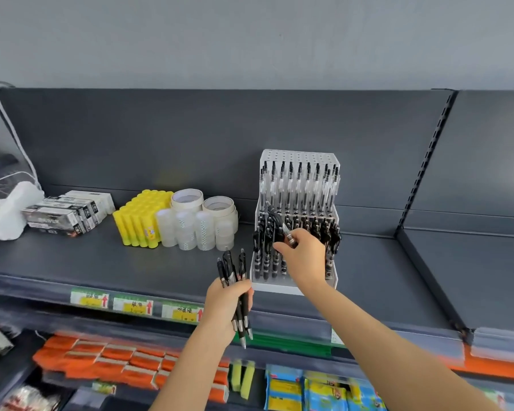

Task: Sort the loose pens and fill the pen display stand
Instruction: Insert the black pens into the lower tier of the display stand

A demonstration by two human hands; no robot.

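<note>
A white stepped pen display stand point(333, 284) sits on the dark shelf, its upper tier filled with clear-barrelled pens and its lower tiers with black pens. My left hand point(224, 304) grips a bundle of several black pens point(240, 295), tips pointing down, just left of the stand's front corner. My right hand point(304, 256) pinches one black pen point(278, 222) over the stand's middle tier, tilted with its silver tip toward my fingers.
Left of the stand on the shelf point(72, 256) are rolls of tape point(204, 223), a block of yellow glue sticks point(141, 222), flat boxes point(69, 213) and a white bundle point(9, 215). Price tags point(134, 305) line the shelf edge. Orange and blue packs fill the shelf below.
</note>
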